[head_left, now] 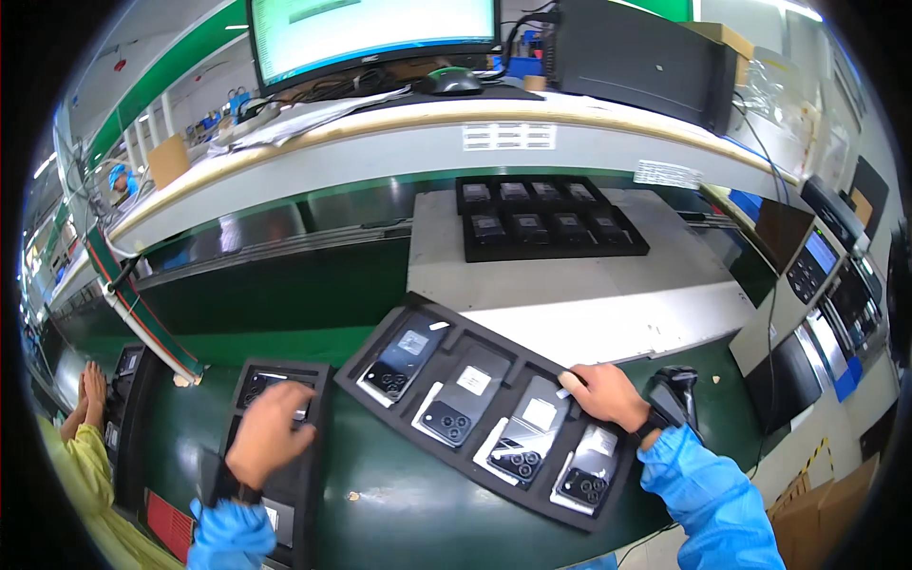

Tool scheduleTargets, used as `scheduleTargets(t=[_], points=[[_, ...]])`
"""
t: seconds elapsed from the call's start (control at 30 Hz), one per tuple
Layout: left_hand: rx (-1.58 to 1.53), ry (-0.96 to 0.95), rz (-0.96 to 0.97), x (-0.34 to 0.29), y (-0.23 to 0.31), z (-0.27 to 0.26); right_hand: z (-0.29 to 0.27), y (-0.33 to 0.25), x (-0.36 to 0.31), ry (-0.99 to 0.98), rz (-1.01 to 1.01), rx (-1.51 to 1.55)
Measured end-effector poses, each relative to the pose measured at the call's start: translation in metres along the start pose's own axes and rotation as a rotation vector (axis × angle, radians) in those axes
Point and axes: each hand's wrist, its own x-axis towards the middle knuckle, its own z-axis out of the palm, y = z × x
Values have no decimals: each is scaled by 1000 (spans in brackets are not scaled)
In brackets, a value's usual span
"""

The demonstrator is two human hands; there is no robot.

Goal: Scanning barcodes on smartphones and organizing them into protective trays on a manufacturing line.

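Note:
My right hand (613,395) grips the far right edge of a black foam tray (456,340), its thumb over the rim beside a small white tab. In the tray's slots lie a dark phone (407,359), a grey phone (465,394), a silvery phone (528,432) and a smaller-looking phone (584,468), camera ends toward me. The tray sits skewed on the green bench. My left hand (271,435) is above a second black tray (324,385), fingers loosely bent and thumb apart. It partly covers a phone (261,382) there; no grip on it shows.
A metal plate (570,285) bears more black trays (560,255) with dark items. Above stands a shelf with a monitor (375,38) and mouse (451,81). A label printer (807,275) and black handheld scanner (679,389) are at right. Another person's hands (92,394) are far left.

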Motion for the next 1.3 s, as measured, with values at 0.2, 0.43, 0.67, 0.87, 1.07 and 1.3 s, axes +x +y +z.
scheduleTargets(t=[0.2,0.43,0.67,0.87,1.07,1.3], points=[[-106,11,285,0,133,72,-20,-15,-18,444,-159,199],[-182,147,269,19,149,108,-19,-28,-186,380,358,681],[-241,289,64,-4,194,132,15,2,-207,255,588,819],[-417,437,-141,-28,253,152,18,34,-151,440,466,715],[-361,692,-485,-61,177,119,2,30,-148,373,507,664],[-411,508,-718,-60,134,136,-10,25,-128,314,693,788]])
